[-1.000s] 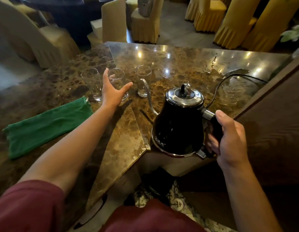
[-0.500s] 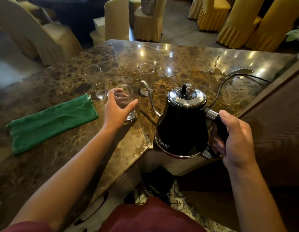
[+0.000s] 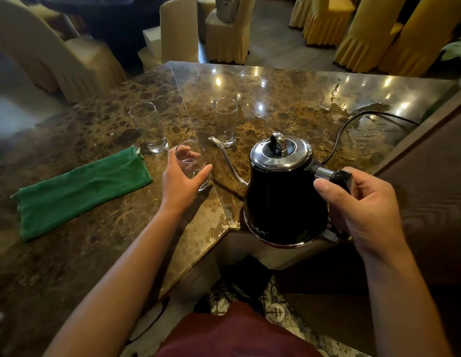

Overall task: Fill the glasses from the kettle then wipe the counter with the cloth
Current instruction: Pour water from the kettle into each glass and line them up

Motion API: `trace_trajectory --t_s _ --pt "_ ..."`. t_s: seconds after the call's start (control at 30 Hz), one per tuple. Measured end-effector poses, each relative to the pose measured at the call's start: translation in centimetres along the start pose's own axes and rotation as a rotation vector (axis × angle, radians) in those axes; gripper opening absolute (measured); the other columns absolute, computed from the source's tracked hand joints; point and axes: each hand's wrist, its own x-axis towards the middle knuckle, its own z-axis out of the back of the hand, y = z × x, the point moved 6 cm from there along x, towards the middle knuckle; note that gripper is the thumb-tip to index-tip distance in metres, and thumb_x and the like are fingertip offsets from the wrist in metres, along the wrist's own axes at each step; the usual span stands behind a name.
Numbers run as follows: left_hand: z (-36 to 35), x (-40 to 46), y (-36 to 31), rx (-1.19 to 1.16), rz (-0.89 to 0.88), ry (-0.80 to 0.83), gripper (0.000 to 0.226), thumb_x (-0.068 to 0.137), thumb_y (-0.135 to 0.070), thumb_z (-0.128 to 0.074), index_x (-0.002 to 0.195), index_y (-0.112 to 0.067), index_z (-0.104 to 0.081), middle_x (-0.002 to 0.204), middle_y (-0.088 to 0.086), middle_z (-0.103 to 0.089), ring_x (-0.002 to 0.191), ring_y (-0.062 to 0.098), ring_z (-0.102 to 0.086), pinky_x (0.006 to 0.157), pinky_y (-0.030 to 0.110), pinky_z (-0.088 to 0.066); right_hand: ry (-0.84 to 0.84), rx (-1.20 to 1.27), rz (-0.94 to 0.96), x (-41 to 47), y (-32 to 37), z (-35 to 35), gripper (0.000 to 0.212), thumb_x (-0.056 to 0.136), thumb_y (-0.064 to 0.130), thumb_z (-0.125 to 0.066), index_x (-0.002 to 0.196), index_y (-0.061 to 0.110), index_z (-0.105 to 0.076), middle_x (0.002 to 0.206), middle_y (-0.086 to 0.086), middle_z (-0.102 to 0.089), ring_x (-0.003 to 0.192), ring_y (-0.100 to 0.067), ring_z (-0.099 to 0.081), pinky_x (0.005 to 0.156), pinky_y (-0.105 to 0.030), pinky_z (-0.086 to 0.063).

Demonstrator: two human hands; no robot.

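Spout tip of the kettle (image 3: 283, 199) sits just right of the glass (image 3: 192, 164) you hold, pointing left toward its rim. Your left hand (image 3: 181, 182) wraps that glass, standing on the bench (image 3: 288, 99); your right hand (image 3: 363, 202) grips the kettle's handle. Two more glasses stand farther back, and the green cloth (image 3: 81, 190) lies left.

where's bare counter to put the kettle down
Bare marble lies right of the far glass, short of the wet patch and cord. It is crowded between the held glass, left hand and kettle spout.
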Motion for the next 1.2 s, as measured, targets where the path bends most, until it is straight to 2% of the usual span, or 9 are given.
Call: trace_trajectory --t_s 0.07,0.13,0.23,0.4,0.5,0.67,0.73,0.93,1.2 --pt "0.0 0.0 0.1 -0.001 0.002 0.009 0.063 0.081 -0.027 -0.086 0.129 -0.015 -0.048 0.115 -0.001 -0.066 0.11 0.014 -0.069 0.1 0.036 -0.056 0.017 -0.075 0.015 0.1 0.4 -0.1 0.017 0.083 0.021 -0.075 0.069 0.03 -0.073 0.057 0.004 -0.058 0.053 -0.018 -0.054 0.049 -0.021 -0.044" --pt "0.0 0.1 0.1 0.007 0.001 0.021 0.063 0.081 -0.025 -0.086 0.129 -0.014 -0.047 0.114 -0.002 -0.065 0.109 0.013 -0.069 0.1 0.036 -0.057 0.033 -0.099 0.038 0.3 0.6 -0.1 0.02 0.083 0.016 -0.073 0.067 0.028 -0.068 0.053 0.013 -0.059 0.049 -0.001 -0.054 0.047 -0.013 -0.043" --pt "0.0 0.2 0.0 0.03 -0.011 0.027 0.063 0.081 -0.022 -0.087 0.128 -0.012 -0.046 0.111 -0.005 -0.064 0.109 0.012 -0.069 0.1 0.038 -0.057 0.063 -0.188 0.074 0.8 1.0 -0.3 0.025 0.083 0.02 -0.076 0.065 0.033 -0.067 0.051 0.017 -0.054 0.046 0.001 -0.047 0.047 -0.01 -0.038" --pt "0.0 0.2 -0.1 0.044 -0.016 0.02 0.063 0.08 -0.018 -0.086 0.128 -0.013 -0.045 0.11 -0.015 -0.06 0.107 0.007 -0.067 0.098 0.035 -0.056 0.062 -0.323 0.097 1.2 1.1 -0.4 0.025 0.085 0.035 -0.077 0.064 0.036 -0.062 0.052 0.015 -0.044 0.05 -0.001 -0.036 0.049 -0.016 -0.031" --pt "-0.1 0.1 -0.3 0.041 -0.022 0.021 0.062 0.081 -0.016 -0.086 0.127 -0.017 -0.044 0.111 -0.014 -0.06 0.108 0.009 -0.067 0.098 0.032 -0.056 0.042 -0.41 0.144 1.2 1.7 -0.6 0.034 0.087 0.045 -0.076 0.063 0.033 -0.054 0.054 0.013 -0.04 0.053 -0.003 -0.033 0.05 -0.023 -0.029" --pt "-0.1 0.1 -0.1 0.015 -0.007 0.023 0.062 0.081 -0.015 -0.086 0.127 -0.016 -0.044 0.111 -0.009 -0.061 0.107 0.011 -0.069 0.096 0.031 -0.057 0.055 -0.529 0.212 0.7 2.6 -1.3 0.034 0.092 0.045 -0.071 0.074 0.019 -0.059 0.061 0.009 -0.048 0.053 -0.007 -0.043 0.049 -0.02 -0.034" --pt "-0.1 0.2 0.0 0.011 -0.01 0.026 0.062 0.081 -0.015 -0.086 0.128 -0.014 -0.044 0.111 -0.01 -0.061 0.107 0.015 -0.069 0.096 0.032 -0.057 0.073 -0.542 0.2 0.7 2.9 -1.5 0.027 0.093 0.044 -0.07 0.078 0.023 -0.06 0.062 0.011 -0.052 0.054 -0.008 -0.047 0.048 -0.02 -0.036" --pt "-0.2 0.1 0.1 0.013 -0.008 0.018 0.061 0.082 -0.014 -0.085 0.128 -0.009 -0.045 0.11 -0.006 -0.063 0.103 0.01 -0.07 0.093 0.027 -0.057 0.108 -0.624 0.221 0.6 4.1 -2.7 0.033 0.095 0.048 -0.064 0.084 0.017 -0.062 0.071 0.001 -0.061 0.057 -0.019 -0.058 0.043 -0.029 -0.042" --pt "-0.2 0.2 0.0 0.01 -0.016 0.008 0.06 0.082 -0.012 -0.085 0.125 -0.015 -0.043 0.109 -0.012 -0.059 0.099 0.001 -0.068 0.091 0.021 -0.056 0.125 -0.647 0.203 0.6 5.1 -3.4 0.033 0.095 0.047 -0.063 0.08 0.018 -0.059 0.07 -0.004 -0.057 0.058 -0.024 -0.054 0.043 -0.031 -0.038"
